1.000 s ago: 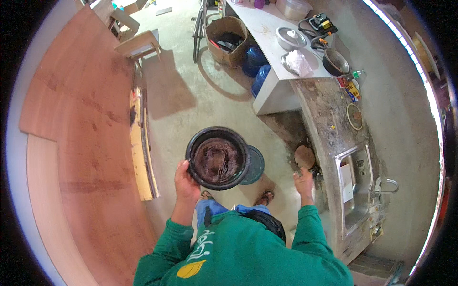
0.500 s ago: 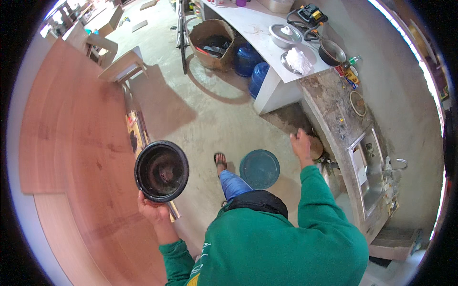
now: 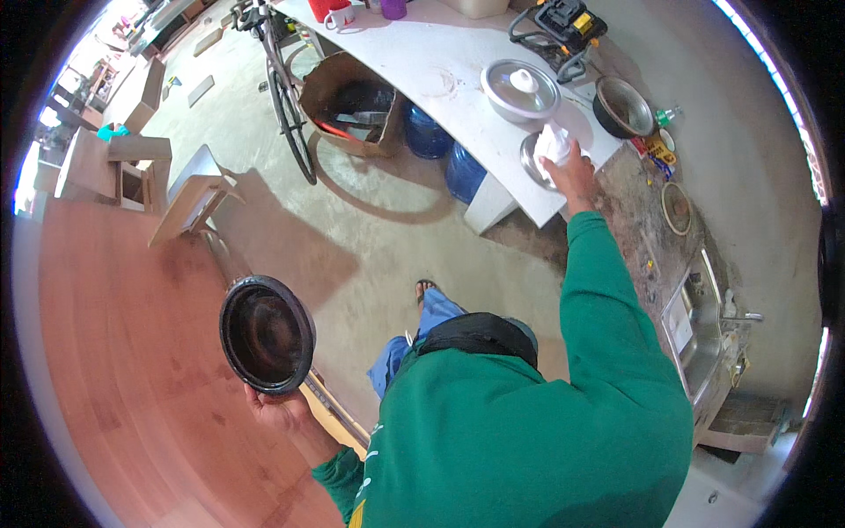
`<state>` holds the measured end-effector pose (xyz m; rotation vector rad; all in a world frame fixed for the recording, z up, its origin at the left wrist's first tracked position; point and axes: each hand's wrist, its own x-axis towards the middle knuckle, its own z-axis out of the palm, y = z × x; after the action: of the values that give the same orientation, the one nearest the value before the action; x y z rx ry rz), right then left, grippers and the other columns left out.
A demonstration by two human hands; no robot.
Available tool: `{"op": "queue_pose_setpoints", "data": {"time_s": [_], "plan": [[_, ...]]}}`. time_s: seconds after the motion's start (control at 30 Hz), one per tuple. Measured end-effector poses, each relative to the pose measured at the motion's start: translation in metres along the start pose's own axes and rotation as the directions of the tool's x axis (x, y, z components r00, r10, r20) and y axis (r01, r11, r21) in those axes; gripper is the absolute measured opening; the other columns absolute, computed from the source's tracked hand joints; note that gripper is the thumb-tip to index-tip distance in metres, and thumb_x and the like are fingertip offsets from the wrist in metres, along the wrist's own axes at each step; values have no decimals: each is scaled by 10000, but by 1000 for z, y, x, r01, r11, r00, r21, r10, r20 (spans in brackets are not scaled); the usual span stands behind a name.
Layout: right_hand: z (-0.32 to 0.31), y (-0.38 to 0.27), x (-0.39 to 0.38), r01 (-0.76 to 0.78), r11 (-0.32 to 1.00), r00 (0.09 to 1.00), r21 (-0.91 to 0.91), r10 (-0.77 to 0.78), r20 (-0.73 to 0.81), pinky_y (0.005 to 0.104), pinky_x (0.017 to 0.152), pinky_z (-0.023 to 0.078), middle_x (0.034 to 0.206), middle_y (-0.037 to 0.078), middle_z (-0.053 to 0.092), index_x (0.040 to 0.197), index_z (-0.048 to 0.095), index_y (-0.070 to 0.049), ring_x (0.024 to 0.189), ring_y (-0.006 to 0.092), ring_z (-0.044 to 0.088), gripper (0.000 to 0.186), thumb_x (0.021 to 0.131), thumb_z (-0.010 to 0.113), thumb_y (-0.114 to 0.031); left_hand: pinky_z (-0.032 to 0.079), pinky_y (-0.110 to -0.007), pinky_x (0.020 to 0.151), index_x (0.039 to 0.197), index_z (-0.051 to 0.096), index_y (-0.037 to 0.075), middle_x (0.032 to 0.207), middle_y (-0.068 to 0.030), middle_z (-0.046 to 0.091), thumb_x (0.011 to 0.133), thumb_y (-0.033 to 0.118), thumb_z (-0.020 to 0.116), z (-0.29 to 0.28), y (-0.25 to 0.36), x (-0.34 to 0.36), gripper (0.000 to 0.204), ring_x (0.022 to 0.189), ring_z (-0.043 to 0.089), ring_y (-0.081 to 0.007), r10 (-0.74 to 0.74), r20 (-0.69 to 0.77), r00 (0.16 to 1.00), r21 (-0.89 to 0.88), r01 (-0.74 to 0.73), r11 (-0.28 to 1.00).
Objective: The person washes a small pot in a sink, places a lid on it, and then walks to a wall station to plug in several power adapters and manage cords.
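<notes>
My left hand (image 3: 277, 407) grips the underside and edge of a black round bowl (image 3: 267, 343), out to my left beside the reddish wooden boards (image 3: 132, 334). The bowl's dark inside faces up. My right hand (image 3: 572, 174) reaches onto the white countertop (image 3: 414, 53), its fingers closed on a crumpled white cloth or paper (image 3: 553, 141) over a round metal plate (image 3: 533, 165). Close by stand a lidded metal pot (image 3: 500, 92) and a dark metal pot (image 3: 620, 107).
A steel sink (image 3: 700, 326) lies at right in a rough concrete counter (image 3: 638, 238). Blue jugs (image 3: 466, 176) and a cardboard container (image 3: 330, 92) sit below the white top. A bicycle (image 3: 290, 132) stands left of them, a pale chair (image 3: 194, 189) near the boards.
My right hand has moved up and forward onto the white cloth, closing on it. The bowl in my left hand has moved left. The view has shifted toward the white countertop.
</notes>
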<state>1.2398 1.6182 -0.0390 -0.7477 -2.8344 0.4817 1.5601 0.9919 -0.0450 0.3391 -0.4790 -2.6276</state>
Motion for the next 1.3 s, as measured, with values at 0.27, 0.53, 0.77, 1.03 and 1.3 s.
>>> {"op": "queue_pose_setpoints", "data": {"time_s": [0.27, 0.53, 0.77, 1.03, 1.3], "plan": [[-13, 42, 43, -44, 978, 971, 202, 89, -221, 475, 934, 519, 1144, 228, 696, 1307, 623, -68, 1094, 423, 661, 614, 829, 739, -435, 436, -541, 1122, 1307, 619, -8, 1341, -199, 647, 1018, 262, 486, 54, -28, 149, 417, 1260, 600, -332, -28, -259, 965, 117, 61, 991], [-33, 46, 116, -280, 914, 907, 295, 352, -230, 432, 934, 514, 1146, 201, 734, 1234, 692, -50, 1070, 365, 699, 625, 820, 727, -517, 412, -572, 1140, 1326, 608, -9, 1384, -195, 618, 1024, 291, 475, 71, -48, 272, 447, 1301, 571, -359, -217, 9, 976, 205, 211, 956], [21, 69, 179, -328, 938, 909, -113, 281, -308, 500, 928, 527, 1058, 342, 695, 1011, 724, 109, 1094, 462, 669, 856, 838, 620, -723, 376, -535, 1173, 1303, 630, 16, 1374, -175, 632, 1020, 284, 469, 117, -55, 359, 422, 1285, 588, -330, -388, 85, 918, 244, 359, 901], [33, 7, 107, -171, 960, 985, -220, 173, -10, 477, 1002, 488, 1247, 293, 651, 1226, 677, 13, 1171, 431, 623, 580, 823, 747, -398, 460, -463, 1099, 1230, 650, -4, 1249, -174, 699, 1012, 255, 478, 160, -65, 413, 379, 1190, 648, -309, -241, -14, 970, 203, 239, 950], [-61, -165, 54, -420, 876, 730, 235, 173, 661, 353, 618, 521, 840, 99, 699, 1034, 723, 39, 685, 159, 642, 292, 884, 665, -205, 510, -431, 1037, 1181, 679, 6, 1186, -151, 728, 1007, 260, 489, 167, -71, 460, 361, 1107, 687, -278, -83, -175, 981, 141, 108, 984]]}}
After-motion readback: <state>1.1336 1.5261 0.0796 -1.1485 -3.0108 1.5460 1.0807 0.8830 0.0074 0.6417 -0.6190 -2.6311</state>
